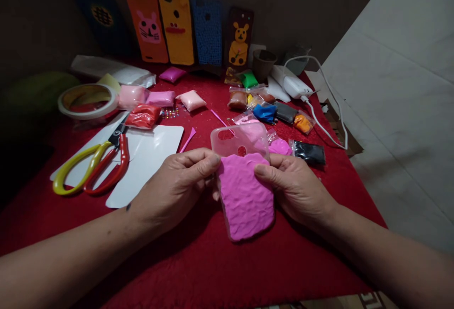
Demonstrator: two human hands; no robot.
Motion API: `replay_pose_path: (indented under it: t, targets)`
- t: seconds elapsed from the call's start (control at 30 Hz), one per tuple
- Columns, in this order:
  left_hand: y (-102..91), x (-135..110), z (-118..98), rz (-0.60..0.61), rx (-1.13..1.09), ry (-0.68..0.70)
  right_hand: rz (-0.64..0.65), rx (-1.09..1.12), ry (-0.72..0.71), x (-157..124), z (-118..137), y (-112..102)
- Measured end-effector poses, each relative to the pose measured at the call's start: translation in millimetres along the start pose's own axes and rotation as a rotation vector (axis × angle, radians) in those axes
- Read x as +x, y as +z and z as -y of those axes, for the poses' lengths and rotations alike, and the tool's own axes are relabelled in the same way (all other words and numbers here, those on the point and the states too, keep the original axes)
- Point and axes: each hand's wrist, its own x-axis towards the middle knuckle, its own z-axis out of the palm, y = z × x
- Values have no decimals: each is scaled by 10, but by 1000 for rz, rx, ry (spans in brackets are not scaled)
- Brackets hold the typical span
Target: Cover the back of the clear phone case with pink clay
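Note:
A clear phone case (pixel 220 144) is held up between my two hands, its camera cutout end pointing away from me. Pink clay (pixel 246 200) covers the lower part of its back in a bumpy layer with an uneven upper edge; the top part is bare. My left hand (pixel 187 176) pinches the left edge, thumb at the clay's upper left corner. My right hand (pixel 296 186) grips the right side, its thumb pressing on the clay and its fingers hidden behind the case. Just beyond lies an opened bag of pink clay (pixel 280 146).
Scissors (pixel 117 141) with yellow and red handles lie on white sheets (pixel 156 146), beside a tape roll (pixel 88 101). Several clay packets, including a black one (pixel 308 152), are spread around. Decorated phone cases (pixel 176 28) stand along the wall. A white cable (pixel 340 96) loops at right.

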Motion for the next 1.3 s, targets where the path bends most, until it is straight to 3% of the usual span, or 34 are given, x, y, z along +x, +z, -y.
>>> replay_pose_path:
  t: [0.3,0.43,1.3]
  targets:
    - [-4,-30,12,-4,38,4,-20,133,-63,2,62,91]
    - [-4,-26,23,5,88,9,-74,117,-62,14,52,102]
    - [-1,-35,33,10,94,-7,-74,-23,-153,20,-8,17]
